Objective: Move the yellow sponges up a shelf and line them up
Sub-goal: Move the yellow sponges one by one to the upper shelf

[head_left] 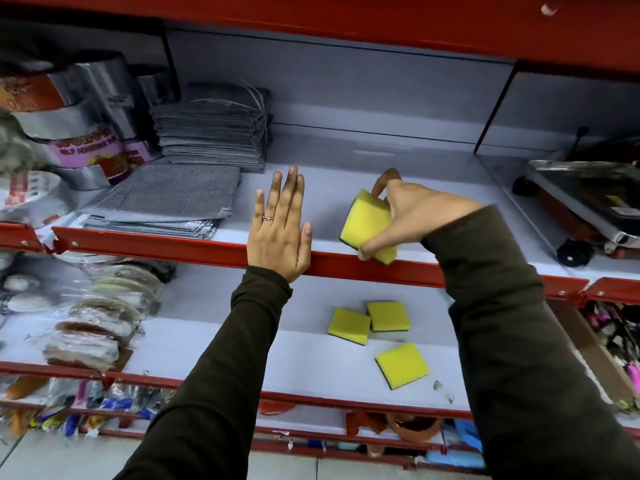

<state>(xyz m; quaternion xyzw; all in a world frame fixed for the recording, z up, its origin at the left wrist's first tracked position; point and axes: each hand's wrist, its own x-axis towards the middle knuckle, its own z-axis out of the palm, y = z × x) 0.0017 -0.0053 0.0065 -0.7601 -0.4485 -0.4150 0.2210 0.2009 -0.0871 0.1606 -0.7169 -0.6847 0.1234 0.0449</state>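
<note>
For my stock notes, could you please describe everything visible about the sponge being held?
The held sponge is a square pad of yellow foam with a thin dark scouring layer on its underside. It looks clean and unsquashed. It is tilted, raised just over the upper shelf's red front lip, not lying flat. The right hand pinches it, fingers on its far edge and thumb on its near edge. Nothing else touches it.

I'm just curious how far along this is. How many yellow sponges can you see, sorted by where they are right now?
Held in the right hand over the upper shelf: 1 sponge
Lying on the lower shelf: 3 sponges
Resting on the upper shelf: 0
Total: 4 yellow sponges
</note>
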